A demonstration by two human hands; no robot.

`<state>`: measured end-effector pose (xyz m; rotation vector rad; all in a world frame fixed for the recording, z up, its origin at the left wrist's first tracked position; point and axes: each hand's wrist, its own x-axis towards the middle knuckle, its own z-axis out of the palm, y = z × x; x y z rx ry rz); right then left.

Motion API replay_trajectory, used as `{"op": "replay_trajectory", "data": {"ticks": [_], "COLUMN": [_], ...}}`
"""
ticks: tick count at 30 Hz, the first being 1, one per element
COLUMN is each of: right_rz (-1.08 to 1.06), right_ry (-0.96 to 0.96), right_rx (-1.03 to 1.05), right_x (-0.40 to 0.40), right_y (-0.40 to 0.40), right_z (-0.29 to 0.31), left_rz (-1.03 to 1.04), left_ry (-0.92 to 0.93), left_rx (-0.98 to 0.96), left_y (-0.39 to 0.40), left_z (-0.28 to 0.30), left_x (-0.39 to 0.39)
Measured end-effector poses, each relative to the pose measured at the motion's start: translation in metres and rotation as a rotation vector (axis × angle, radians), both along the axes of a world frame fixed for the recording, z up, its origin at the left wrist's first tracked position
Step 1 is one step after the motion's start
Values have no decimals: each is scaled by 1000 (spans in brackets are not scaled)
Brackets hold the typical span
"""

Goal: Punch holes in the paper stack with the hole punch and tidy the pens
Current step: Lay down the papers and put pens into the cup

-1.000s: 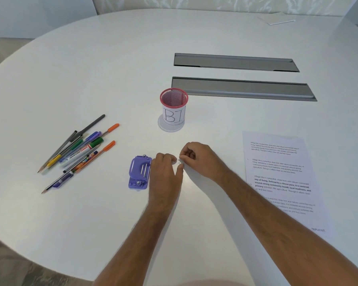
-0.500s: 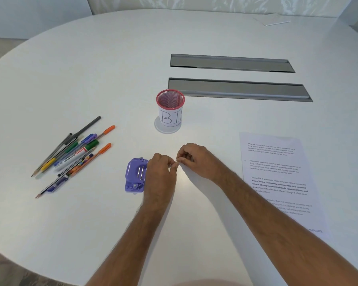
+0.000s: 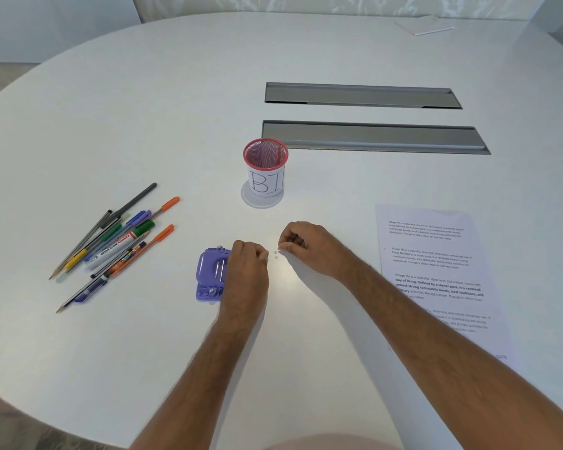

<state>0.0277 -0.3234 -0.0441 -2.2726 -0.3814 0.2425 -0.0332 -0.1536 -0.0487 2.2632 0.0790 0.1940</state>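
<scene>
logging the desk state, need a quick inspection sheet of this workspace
surface: white round table, two grey slot covers set in it
job's things: purple hole punch; printed paper stack at right; pens loose at left; red mesh cup holds no pens
clutter: tiny white paper dots between the hands; white sheet at far edge
hands: left hand and right hand curled, contents unclear
cables: nothing seen
surroundings: pale wall, floor

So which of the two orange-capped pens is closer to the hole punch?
The lower orange pen, whose cap points toward the hole punch. The other orange pen lies farther up the table, beyond the green marker.
</scene>
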Motion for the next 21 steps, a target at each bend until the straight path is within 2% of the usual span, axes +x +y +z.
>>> {"op": "replay_trajectory", "data": {"ticks": [5,13,21], "right_rz": [38,29,12], "right_ry": [5,9,2], "right_rx": [7,8,10], "right_x": [-1,-1,-1], "right_y": [0,-1,-1], "right_z": [4,7,6], "left_rz": [-7,17,-193], "left_ry": [1,-5,-187], "left_rx": [-9,103,512], "left_y": [-5,-10,-6], "left_z": [2,3,8], "left_x": [-1,4,1]}}
